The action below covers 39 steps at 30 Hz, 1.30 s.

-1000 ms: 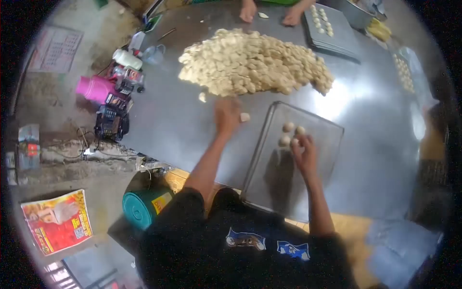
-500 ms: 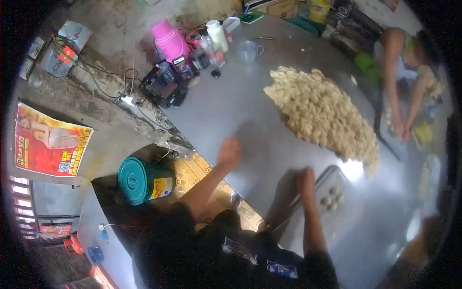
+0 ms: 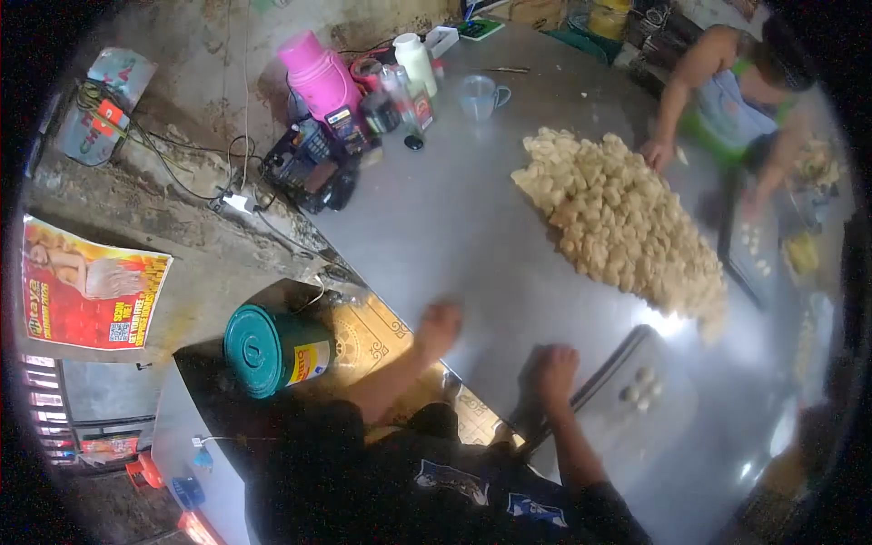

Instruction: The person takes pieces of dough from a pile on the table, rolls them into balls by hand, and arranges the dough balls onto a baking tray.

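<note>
My left hand is over the metal table near its front edge, fingers curled and blurred; whether it holds anything is hidden. To its right, my right hand is low over the table beside the left rim of a metal tray, its fingers curled down and their tips hidden. Several round dough balls sit together on that tray. A large heap of dough pieces lies beyond both hands, touching neither.
Across the table a co-worker reaches toward the heap and another tray with small dough pieces. A pink jug, a white bottle and a clear mug stand at the back left. A green bucket is below the table edge.
The view has swung left. My right hand has left the dough balls on the tray and is now beside its rim. My left hand has moved from near the heap toward the table's front edge.
</note>
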Each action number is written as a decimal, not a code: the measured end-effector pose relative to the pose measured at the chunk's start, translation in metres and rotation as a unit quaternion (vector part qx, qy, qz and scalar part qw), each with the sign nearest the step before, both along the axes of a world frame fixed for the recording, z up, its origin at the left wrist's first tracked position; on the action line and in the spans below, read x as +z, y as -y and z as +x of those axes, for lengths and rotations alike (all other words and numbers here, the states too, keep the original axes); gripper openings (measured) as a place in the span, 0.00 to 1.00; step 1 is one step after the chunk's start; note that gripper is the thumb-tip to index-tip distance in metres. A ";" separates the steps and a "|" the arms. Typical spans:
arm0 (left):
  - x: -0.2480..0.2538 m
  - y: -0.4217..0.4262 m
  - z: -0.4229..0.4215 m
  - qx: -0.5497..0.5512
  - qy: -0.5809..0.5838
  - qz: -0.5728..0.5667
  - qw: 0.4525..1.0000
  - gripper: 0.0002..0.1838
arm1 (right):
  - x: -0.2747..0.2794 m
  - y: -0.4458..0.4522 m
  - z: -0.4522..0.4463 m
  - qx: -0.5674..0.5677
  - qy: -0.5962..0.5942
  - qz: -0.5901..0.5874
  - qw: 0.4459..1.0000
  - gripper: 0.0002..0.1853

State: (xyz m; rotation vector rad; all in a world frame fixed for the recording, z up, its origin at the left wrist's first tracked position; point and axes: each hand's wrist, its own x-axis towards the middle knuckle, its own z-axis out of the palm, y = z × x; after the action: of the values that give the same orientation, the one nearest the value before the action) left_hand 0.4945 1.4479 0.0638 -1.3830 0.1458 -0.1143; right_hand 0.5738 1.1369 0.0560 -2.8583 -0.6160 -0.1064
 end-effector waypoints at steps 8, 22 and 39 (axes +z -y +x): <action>0.018 -0.022 0.052 0.044 -0.078 -0.879 0.467 0.12 | 0.033 -0.023 0.055 0.150 -0.092 0.015 0.984 0.19; 0.027 0.010 0.013 -0.066 -0.011 -0.862 0.502 0.05 | 0.056 -0.001 -0.005 0.092 -0.134 0.014 0.987 0.20; -0.027 0.069 0.016 -0.100 0.008 -0.854 0.511 0.13 | 0.006 -0.050 -0.050 0.166 -0.011 0.086 0.982 0.18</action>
State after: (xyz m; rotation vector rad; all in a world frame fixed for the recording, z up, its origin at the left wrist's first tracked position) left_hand 0.5109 1.3787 0.0371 -3.4040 0.1629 -0.5798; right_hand 0.5239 1.1867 0.0621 -2.5476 -1.0152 -0.0694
